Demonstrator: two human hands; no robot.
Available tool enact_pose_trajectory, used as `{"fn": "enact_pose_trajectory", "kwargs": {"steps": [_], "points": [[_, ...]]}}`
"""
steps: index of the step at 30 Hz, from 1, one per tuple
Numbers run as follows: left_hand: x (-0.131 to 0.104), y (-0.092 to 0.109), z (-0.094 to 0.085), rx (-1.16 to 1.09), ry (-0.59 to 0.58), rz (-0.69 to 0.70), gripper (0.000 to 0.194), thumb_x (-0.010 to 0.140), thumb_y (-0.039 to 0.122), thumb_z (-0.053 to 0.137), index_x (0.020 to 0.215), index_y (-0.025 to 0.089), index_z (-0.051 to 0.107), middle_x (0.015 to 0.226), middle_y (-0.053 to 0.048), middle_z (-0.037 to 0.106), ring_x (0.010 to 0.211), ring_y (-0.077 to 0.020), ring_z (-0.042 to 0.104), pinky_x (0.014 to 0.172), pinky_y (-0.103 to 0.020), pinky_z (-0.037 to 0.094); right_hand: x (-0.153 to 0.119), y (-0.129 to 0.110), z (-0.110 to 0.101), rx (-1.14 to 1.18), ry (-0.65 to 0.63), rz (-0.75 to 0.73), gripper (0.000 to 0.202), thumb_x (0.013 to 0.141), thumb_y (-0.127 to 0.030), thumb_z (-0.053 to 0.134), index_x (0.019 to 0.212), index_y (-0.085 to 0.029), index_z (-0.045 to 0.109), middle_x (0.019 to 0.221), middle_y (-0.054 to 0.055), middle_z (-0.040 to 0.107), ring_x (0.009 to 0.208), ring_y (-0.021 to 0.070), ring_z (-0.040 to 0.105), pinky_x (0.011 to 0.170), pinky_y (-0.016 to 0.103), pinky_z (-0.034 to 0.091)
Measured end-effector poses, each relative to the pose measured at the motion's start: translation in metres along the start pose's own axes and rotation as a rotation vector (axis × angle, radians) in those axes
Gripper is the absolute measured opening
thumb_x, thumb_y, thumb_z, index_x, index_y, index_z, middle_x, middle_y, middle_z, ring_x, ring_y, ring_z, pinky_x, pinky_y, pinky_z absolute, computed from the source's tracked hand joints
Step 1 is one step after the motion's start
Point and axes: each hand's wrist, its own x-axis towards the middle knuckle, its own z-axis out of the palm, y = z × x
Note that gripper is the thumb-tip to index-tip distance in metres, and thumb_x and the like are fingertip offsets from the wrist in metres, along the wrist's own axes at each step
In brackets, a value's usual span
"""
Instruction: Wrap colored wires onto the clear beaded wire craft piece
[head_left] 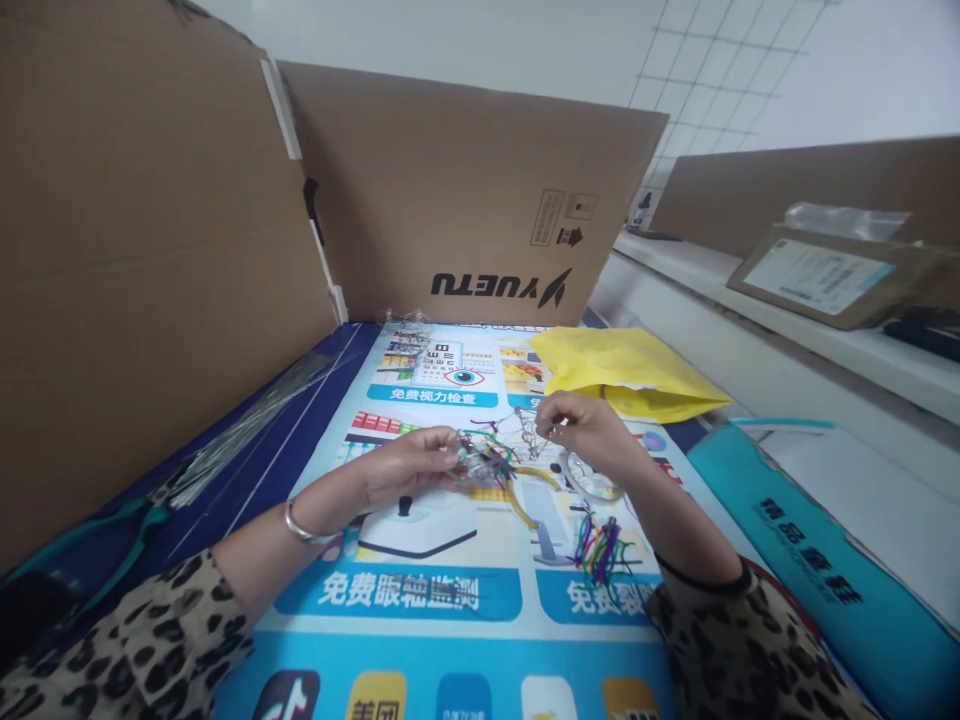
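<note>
Near the middle, my left hand (415, 462) is closed, thumb against fingers, on a small wire-and-bead piece (474, 455) with clear and pale beads. My right hand (581, 425) is pinched just right of it, beside more thin wire and beads (527, 430); what its fingertips hold is too small to make out. Yellow-handled pliers (531, 500) lie between and below the hands, their jaws close to the beaded piece. A round clear dish (592, 478) is partly hidden by my right forearm. Below it lies a bundle of colourful strings (601, 550).
Cardboard panels (465, 200) stand at the left and back. A yellow bag (630, 370) and a teal box (817, 540) are at right. Thin wires (240, 430) and teal-handled cutters (135, 540) lie at left, and a wire bundle (442, 590) in front.
</note>
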Motion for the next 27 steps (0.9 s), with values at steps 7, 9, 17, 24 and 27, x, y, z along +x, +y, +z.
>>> {"fn": "enact_pose_trajectory", "kwargs": {"steps": [7,9,17,24,27], "points": [[-0.001,0.016,-0.007,0.055,0.145,0.104,0.015,0.076,0.02,0.068,0.085,0.014,0.058,0.074,-0.001,0.056,0.063,-0.0092,0.054,0.056,-0.02,0.042,0.002,0.011,0.024,0.295,-0.004,0.178,0.008,0.059,-0.014,0.061,0.057,-0.019,0.055,0.066,-0.002,0.057,0.058,0.0108,0.049,0.046,0.021,0.042],[0.0,0.018,-0.007,0.038,0.194,0.122,0.019,0.074,0.021,0.07,0.087,0.015,0.058,0.075,-0.001,0.055,0.063,-0.0101,0.054,0.055,-0.022,0.044,0.004,0.015,0.031,0.351,-0.012,0.198,0.013,0.061,-0.021,0.063,0.059,-0.018,0.051,0.073,-0.001,0.059,0.058,0.0102,0.051,0.043,0.02,0.041],[-0.006,0.031,-0.021,0.077,0.243,0.178,0.018,0.075,0.026,0.069,0.087,0.016,0.058,0.075,-0.001,0.053,0.067,-0.0108,0.054,0.057,-0.022,0.046,0.026,0.016,0.031,0.417,-0.111,0.234,0.013,0.059,-0.014,0.065,0.071,-0.016,0.06,0.062,-0.003,0.058,0.047,0.0068,0.051,0.036,0.015,0.031],[-0.016,0.051,-0.031,0.168,0.251,0.235,0.015,0.076,0.024,0.067,0.081,0.015,0.057,0.07,0.001,0.05,0.061,-0.0086,0.049,0.056,-0.02,0.041,0.046,0.014,0.031,0.435,-0.255,0.121,0.015,0.061,-0.016,0.068,0.074,-0.018,0.061,0.064,-0.002,0.058,0.054,0.0101,0.055,0.045,0.021,0.046],[-0.017,0.056,-0.032,0.182,0.279,0.261,0.015,0.074,0.023,0.068,0.079,0.015,0.056,0.067,0.002,0.05,0.058,-0.0077,0.047,0.057,-0.02,0.041,0.048,0.014,0.035,0.446,-0.297,0.082,0.018,0.065,-0.02,0.068,0.081,-0.02,0.061,0.069,-0.001,0.058,0.062,0.0128,0.057,0.05,0.024,0.049]]}}
